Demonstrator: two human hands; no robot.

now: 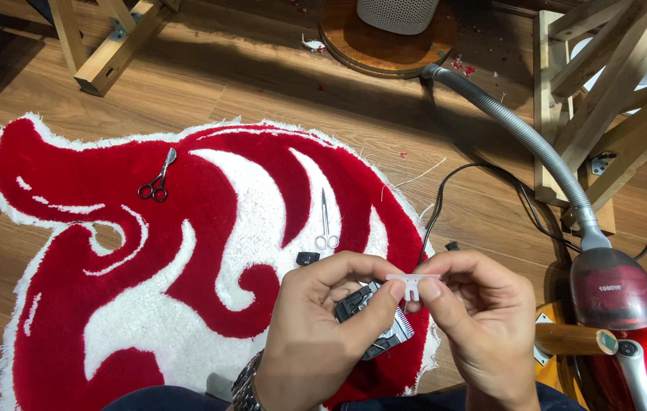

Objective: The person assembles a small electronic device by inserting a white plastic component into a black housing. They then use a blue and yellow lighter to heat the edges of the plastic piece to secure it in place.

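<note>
Head view, looking down over rug (209, 228) on wood floor (277, 84). Left hand (323, 335) curled, thumb and forefinger pinched on one end of small white clip (412, 284), w/ black clipper (369, 320) tucked in palm, toothed blade poking out below, so body stays steady while fingers work. Right hand (476, 327) also curled, thumb and forefinger pinched on clip's other end. Clip held level between both hands, just above clipper blade, close to chest for a good look. Two scissors parked on rug within reach: dark-handled pair (157, 179) upper left, slim silver pair (325, 222) just beyond hands. Small black part (307, 258) lying beside left knuckles. Red vacuum (628, 320) at right, grey hose (521, 129) running up to round wood base (384, 42); black cord (453, 190) trailing off rug edge. Wood frames (605, 99) either side.
</note>
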